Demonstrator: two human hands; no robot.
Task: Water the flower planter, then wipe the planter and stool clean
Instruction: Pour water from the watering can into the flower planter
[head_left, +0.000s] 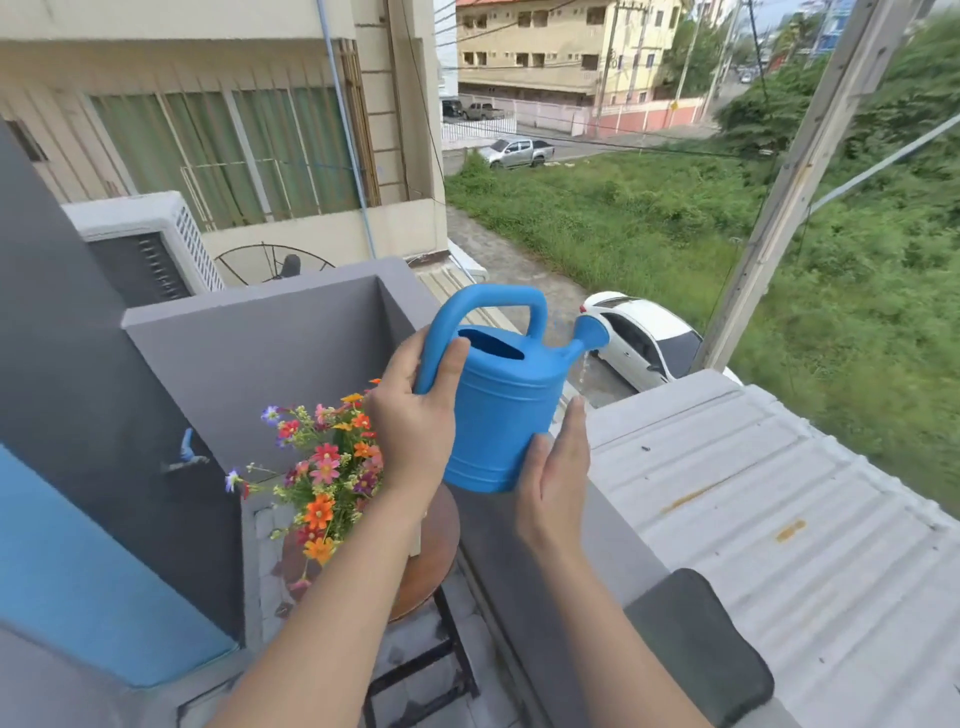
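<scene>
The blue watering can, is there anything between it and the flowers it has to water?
Only the person's own left hand and forearm. The watering can is held up with its spout pointing away over the balcony wall, while the flowers sit lower left on the stool, behind that arm. Nothing else visible blocks the way.

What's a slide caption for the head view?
Both hands tip a blue watering can beside flowers on a stool.

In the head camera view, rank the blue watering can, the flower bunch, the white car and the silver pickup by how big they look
Largest to smallest as they look:
1. blue watering can
2. flower bunch and white car, too alike to rank
3. silver pickup
Nearness enlarges the can and flowers.
</scene>
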